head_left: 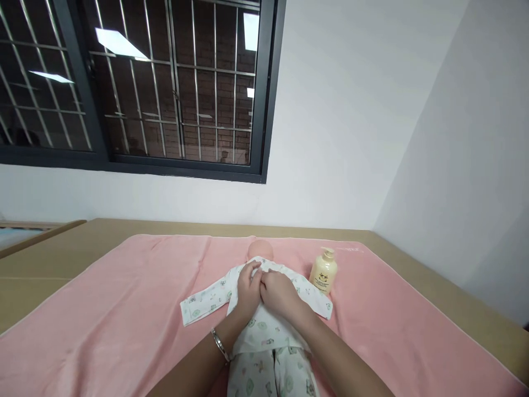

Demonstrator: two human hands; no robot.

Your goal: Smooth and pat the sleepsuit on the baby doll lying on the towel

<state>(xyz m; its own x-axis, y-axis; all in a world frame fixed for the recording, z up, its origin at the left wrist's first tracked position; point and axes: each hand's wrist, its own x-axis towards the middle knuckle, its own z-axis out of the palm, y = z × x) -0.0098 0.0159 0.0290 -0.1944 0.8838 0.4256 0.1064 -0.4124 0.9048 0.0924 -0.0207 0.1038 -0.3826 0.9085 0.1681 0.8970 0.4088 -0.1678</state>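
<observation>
A baby doll (260, 251) lies on its back on a pink blanket, its bare head toward the wall. It wears a white long-sleeved top (264, 331) with a small green print and matching trousers (256, 377). Both sleeves spread out sideways. On the upper chest, just below the neck, my left hand (248, 289) pinches the front of the top. Beside it my right hand (279, 292) is closed on the same fabric, fingertips nearly touching the left ones. What lies between the fingertips is too small to make out.
A cream pump bottle (324, 271) stands on the pink blanket (136, 309), close to the right sleeve. The blanket covers a tan padded surface (417, 270) that reaches the white wall. Above is a dark-framed barred window (264, 110).
</observation>
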